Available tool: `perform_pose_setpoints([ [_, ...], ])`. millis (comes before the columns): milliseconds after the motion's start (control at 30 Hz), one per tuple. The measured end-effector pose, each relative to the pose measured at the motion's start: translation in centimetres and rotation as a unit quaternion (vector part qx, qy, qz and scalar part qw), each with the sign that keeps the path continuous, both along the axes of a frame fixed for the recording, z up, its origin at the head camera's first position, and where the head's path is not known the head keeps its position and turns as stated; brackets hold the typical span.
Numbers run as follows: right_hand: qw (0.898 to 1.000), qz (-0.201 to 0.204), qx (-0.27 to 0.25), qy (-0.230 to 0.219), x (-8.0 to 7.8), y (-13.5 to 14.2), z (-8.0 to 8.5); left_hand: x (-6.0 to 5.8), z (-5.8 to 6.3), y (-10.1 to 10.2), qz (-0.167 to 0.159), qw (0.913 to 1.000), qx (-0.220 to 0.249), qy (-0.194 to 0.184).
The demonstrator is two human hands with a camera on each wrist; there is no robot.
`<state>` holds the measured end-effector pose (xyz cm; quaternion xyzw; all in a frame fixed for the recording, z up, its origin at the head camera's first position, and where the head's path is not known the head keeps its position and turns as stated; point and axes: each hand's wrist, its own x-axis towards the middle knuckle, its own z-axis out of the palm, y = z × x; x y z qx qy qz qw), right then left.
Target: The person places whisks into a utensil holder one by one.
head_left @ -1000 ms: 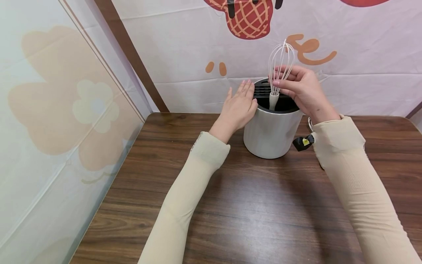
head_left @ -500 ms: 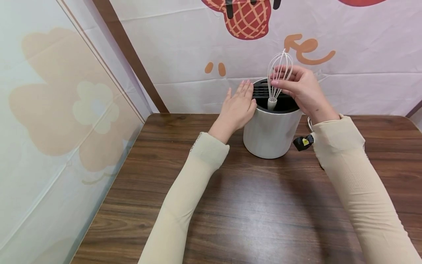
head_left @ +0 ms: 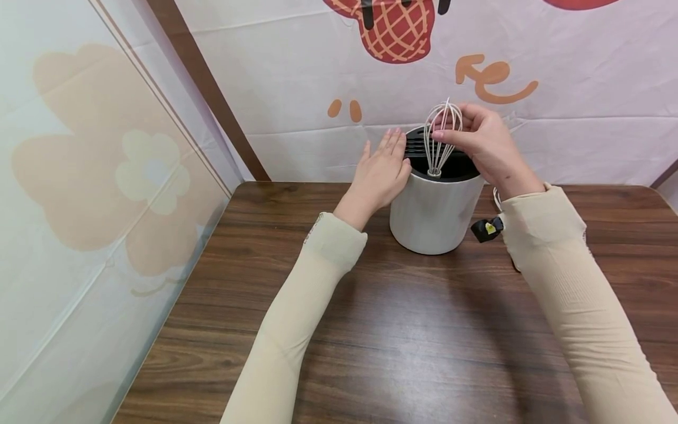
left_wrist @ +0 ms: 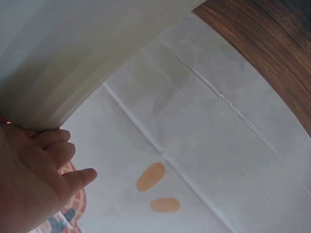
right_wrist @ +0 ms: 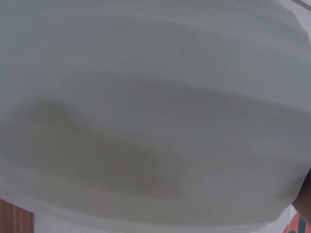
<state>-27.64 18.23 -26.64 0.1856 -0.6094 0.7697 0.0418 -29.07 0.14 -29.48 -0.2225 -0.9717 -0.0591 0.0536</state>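
Note:
A white whisk (head_left: 437,154) stands wires-up in a round white utensil holder (head_left: 434,218) with a black slotted top (head_left: 416,146). Its handle is hidden inside the holder's front compartment. With thumb and fingers, my right hand (head_left: 484,144) pinches the wire loops near their upper part. On the left side of the rim my left hand (head_left: 381,174) rests with straight fingers, and in the left wrist view that hand (left_wrist: 39,170) lies against the holder's wall (left_wrist: 73,63). The right wrist view is filled mostly by the blurred holder wall (right_wrist: 155,121).
The holder stands on a brown wood-grain table (head_left: 381,330) near its back edge. A printed cloth backdrop (head_left: 286,76) hangs right behind, another panel (head_left: 95,206) at the left. A black strap with a yellow mark (head_left: 487,228) hangs beside my right sleeve.
The whisk has sunk lower into the holder, its handle passing out of sight. My right hand stays at about the same height as the wires slide down; the left hand keeps its place.

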Motion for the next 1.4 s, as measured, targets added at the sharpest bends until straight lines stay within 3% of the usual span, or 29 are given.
perform_pose_setpoints([
  [367,1.0,-0.017,0.016,-0.005,0.1,0.2,0.2,0.1,0.0,-0.1,0.001,1.0,0.001,0.002],
  [733,1.0,0.001,-0.015,-0.017,0.5,1.2,0.3,0.1,-0.1,-0.1,0.0,0.9999,0.014,0.006],
  [1133,0.991,0.053,-0.118,-0.041,0.6,3.3,0.3,0.2,0.1,0.2,0.001,0.9999,0.012,0.005],
  [1400,0.983,0.081,-0.156,-0.057,0.8,4.7,0.0,0.2,0.0,0.1,0.003,0.9998,0.017,0.003],
])
